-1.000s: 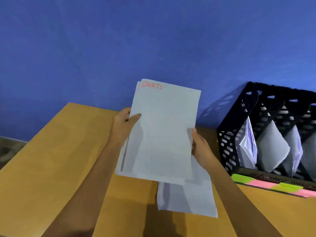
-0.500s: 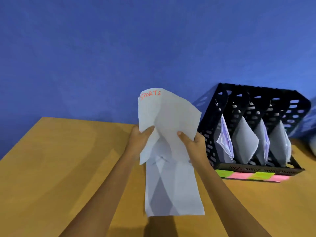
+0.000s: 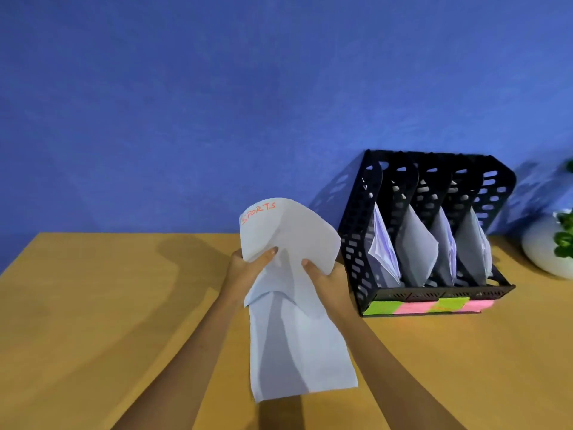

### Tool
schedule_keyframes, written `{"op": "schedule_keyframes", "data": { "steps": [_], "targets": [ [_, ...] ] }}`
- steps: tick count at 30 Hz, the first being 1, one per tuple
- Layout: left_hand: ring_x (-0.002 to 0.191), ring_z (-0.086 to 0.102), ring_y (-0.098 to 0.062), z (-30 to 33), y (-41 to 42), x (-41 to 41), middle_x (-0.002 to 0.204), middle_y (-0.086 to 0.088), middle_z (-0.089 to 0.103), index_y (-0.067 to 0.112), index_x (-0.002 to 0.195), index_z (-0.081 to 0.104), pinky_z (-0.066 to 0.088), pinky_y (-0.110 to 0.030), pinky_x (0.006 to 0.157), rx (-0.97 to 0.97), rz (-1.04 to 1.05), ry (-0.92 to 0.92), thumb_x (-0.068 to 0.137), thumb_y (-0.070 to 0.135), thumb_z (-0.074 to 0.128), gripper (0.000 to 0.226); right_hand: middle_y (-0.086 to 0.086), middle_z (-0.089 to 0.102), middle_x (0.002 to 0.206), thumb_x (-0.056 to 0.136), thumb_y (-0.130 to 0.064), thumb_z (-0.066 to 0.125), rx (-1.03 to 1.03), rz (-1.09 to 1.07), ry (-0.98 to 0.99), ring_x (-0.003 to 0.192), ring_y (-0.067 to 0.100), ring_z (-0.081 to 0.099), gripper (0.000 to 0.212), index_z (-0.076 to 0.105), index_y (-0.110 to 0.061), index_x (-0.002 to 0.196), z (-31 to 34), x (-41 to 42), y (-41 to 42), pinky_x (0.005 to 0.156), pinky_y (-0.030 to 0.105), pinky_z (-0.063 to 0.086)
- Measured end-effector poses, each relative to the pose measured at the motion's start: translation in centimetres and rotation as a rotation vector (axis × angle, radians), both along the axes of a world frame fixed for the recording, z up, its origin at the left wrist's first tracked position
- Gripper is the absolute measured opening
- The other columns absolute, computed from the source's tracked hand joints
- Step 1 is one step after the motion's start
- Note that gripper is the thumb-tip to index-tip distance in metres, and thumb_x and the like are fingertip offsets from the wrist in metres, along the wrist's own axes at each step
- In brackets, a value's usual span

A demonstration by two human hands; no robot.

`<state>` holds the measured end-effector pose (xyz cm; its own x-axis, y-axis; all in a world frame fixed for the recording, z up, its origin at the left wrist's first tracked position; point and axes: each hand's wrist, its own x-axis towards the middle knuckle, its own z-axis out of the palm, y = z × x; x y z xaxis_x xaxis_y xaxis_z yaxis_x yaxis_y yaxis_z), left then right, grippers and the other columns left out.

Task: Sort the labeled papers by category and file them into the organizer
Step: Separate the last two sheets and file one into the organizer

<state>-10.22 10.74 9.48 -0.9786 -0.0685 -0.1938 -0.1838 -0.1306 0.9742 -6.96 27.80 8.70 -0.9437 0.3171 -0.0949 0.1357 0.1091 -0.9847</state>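
Note:
I hold a small stack of white papers (image 3: 294, 237) above the wooden table (image 3: 93, 321); the front sheet is marked "SPORTS" in red at its top left. My left hand (image 3: 245, 271) grips the stack's left edge with the thumb on the front. My right hand (image 3: 325, 279) grips the right edge, thumb also on the front. The sheets bow between my hands, and a lower sheet (image 3: 297, 352) hangs down longer than the rest. The black mesh organizer (image 3: 356, 243) stands to the right against the wall, with white papers in each of its slots.
Green and pink sticky notes (image 3: 428, 307) line the organizer's front base. A white pot (image 3: 545, 252) with a green plant sits at the far right edge. A blue wall runs behind the table.
My hands have come closer together and lower, bending the flat stack into a curve. The view has shifted right, so the whole organizer and the plant pot now show.

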Motion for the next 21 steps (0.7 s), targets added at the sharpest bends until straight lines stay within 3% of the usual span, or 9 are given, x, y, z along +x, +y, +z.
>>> {"op": "schedule_keyframes", "data": {
  "steps": [4, 7, 10, 13, 16, 19, 21],
  "targets": [
    [0.077, 0.073, -0.01, 0.0, 0.0, 0.0, 0.087, 0.006, 0.076, 0.032, 0.085, 0.074, 0.057, -0.023, 0.058, 0.035, -0.013, 0.028, 0.062, 0.043, 0.084, 0.028, -0.008, 0.074, 0.089, 0.082, -0.025, 0.068, -0.014, -0.001, 0.036, 0.085, 0.014, 0.071, 0.004, 0.069, -0.027, 0.086, 0.1, 0.0, 0.1, 0.072, 0.031, 0.058],
    [0.075, 0.073, -0.009, -1.4, 0.3, 0.7, 0.084, 0.008, 0.076, 0.029, 0.082, 0.074, 0.055, -0.018, 0.053, 0.033, -0.03, -0.013, 0.068, 0.034, 0.084, 0.018, 0.008, 0.073, 0.096, 0.085, -0.021, 0.068, 0.011, -0.009, -0.03, 0.09, 0.026, 0.07, 0.018, 0.068, -0.01, 0.099, -0.8, 0.4, 0.1, 0.078, 0.042, 0.059],
    [0.072, 0.072, -0.004, -2.6, 0.6, 1.4, 0.079, 0.013, 0.076, 0.028, 0.08, 0.072, 0.053, -0.015, 0.05, 0.033, 0.005, -0.022, 0.074, 0.025, 0.081, 0.011, 0.019, 0.071, 0.094, 0.089, -0.023, 0.064, 0.076, 0.006, -0.02, 0.087, 0.033, 0.068, 0.025, 0.068, 0.0, 0.096, -1.3, 0.8, 0.2, 0.077, 0.047, 0.057],
    [0.074, 0.072, -0.005, -2.3, 0.7, 1.2, 0.08, 0.014, 0.076, 0.027, 0.084, 0.071, 0.053, -0.018, 0.055, -0.013, 0.0, -0.034, 0.076, 0.033, 0.078, 0.012, 0.011, 0.071, 0.083, 0.093, -0.025, 0.057, 0.176, 0.007, 0.064, 0.079, 0.029, 0.066, 0.021, 0.069, -0.008, 0.095, -0.8, 0.8, 0.5, 0.068, 0.036, 0.053],
    [0.081, 0.071, -0.013, -1.1, 0.7, 0.1, 0.085, 0.006, 0.076, 0.021, 0.095, 0.07, 0.052, -0.026, 0.065, -0.113, 0.02, 0.01, 0.083, 0.032, 0.071, 0.017, -0.002, 0.072, 0.087, 0.096, -0.018, 0.051, 0.348, 0.027, 0.192, 0.077, 0.011, 0.065, 0.026, 0.064, -0.016, 0.119, 0.0, 0.9, 1.3, 0.071, 0.023, 0.053],
    [0.098, 0.062, -0.021, 1.1, 1.3, -1.1, 0.105, -0.003, 0.067, 0.008, 0.119, 0.058, 0.045, -0.027, 0.078, -0.143, 0.167, 0.103, 0.092, 0.018, 0.058, 0.028, -0.019, 0.064, 0.116, 0.083, 0.014, 0.045, 0.457, 0.076, 0.321, 0.1, -0.013, 0.057, 0.063, 0.056, -0.024, 0.132, 0.9, 1.2, 2.1, 0.088, 0.002, 0.041],
    [0.097, 0.057, -0.02, 2.9, 1.8, -1.6, 0.104, -0.001, 0.06, 0.011, 0.12, 0.054, 0.043, -0.025, 0.075, -0.054, 0.209, 0.041, 0.096, 0.026, 0.051, 0.028, -0.011, 0.062, 0.124, 0.066, 0.025, 0.037, 0.546, 0.07, 0.398, 0.11, -0.013, 0.052, 0.083, 0.057, -0.022, 0.131, 1.2, 1.5, 2.8, 0.093, 0.0, 0.036]
  ]
}}
